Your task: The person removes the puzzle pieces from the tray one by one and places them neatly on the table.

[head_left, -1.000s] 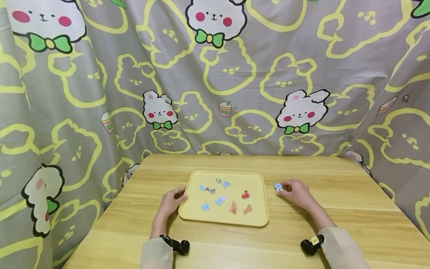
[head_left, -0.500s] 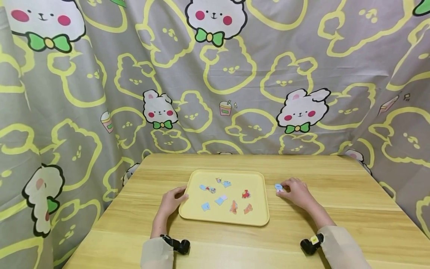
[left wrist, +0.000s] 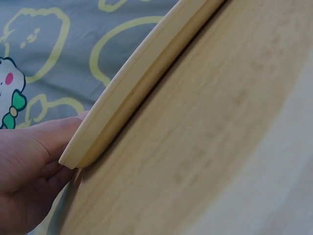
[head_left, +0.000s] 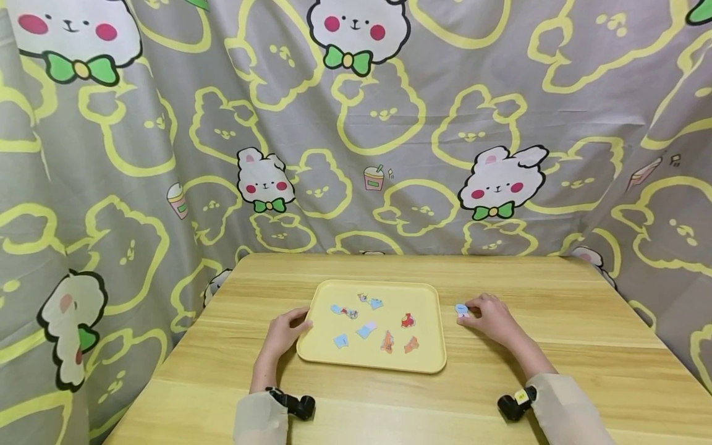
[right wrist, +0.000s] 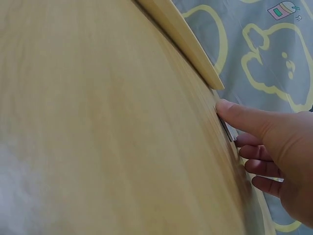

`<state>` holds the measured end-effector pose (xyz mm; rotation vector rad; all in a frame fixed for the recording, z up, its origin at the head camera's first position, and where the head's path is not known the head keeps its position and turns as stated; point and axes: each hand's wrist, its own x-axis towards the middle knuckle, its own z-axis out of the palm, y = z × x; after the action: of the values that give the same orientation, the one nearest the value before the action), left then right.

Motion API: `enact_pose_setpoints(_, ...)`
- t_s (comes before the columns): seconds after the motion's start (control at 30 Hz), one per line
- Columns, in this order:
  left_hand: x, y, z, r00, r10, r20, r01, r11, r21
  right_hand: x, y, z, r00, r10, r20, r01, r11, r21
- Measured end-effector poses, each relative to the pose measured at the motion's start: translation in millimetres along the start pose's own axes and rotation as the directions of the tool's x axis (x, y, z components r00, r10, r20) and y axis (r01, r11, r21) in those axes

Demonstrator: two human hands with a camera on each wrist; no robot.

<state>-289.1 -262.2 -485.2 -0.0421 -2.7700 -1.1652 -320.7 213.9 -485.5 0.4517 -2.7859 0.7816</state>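
A yellow tray (head_left: pixel 372 364) lies on the table with several flat, irregular puzzle pieces spread over it. My left hand (head_left: pixel 283 332) grips the tray's left rim; in the left wrist view the thumb lies over the edge and the other fingers are below it. To the right of the tray, my right hand (head_left: pixel 491 317) holds a small light-blue and white puzzle piece (head_left: pixel 461 308) at the table surface. Seen from the right wrist, that piece (right wrist: pixel 228 131) is a thin edge between the thumb and fingers. Part of it is hidden by the fingertips.
On the tray lie blue pieces (head_left: pixel 341 341) at the left and middle, with a red piece (head_left: pixel 408 320) and orange pieces (head_left: pixel 387 342) toward the right. A patterned grey curtain (head_left: pixel 356 136) hangs behind and beside the wooden table (head_left: pixel 389 408).
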Motion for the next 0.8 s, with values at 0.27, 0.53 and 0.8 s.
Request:
enact_pose_setpoints(0.27,0.1,1.3,-0.8,1.000,0.001,0.004,-0.001,1.000,-0.002,-0.5,-1.3,-0.6,1.000,-0.004,-0.004,0.004,1.000,0.004)
enact_pose_setpoints(0.53,0.0,1.4,-0.1,1.000,0.006,0.001,-0.006,1.000,0.005,-2.2,-1.7,-0.6,1.000,-0.006,0.004,0.006,1.000,-0.001)
enact_pose_setpoints(0.8,0.0,2.3,-0.6,1.000,-0.004,0.005,0.004,1.000,0.000,-1.2,0.2,-1.1,1.000,0.003,0.021,-0.003,1.000,0.005)
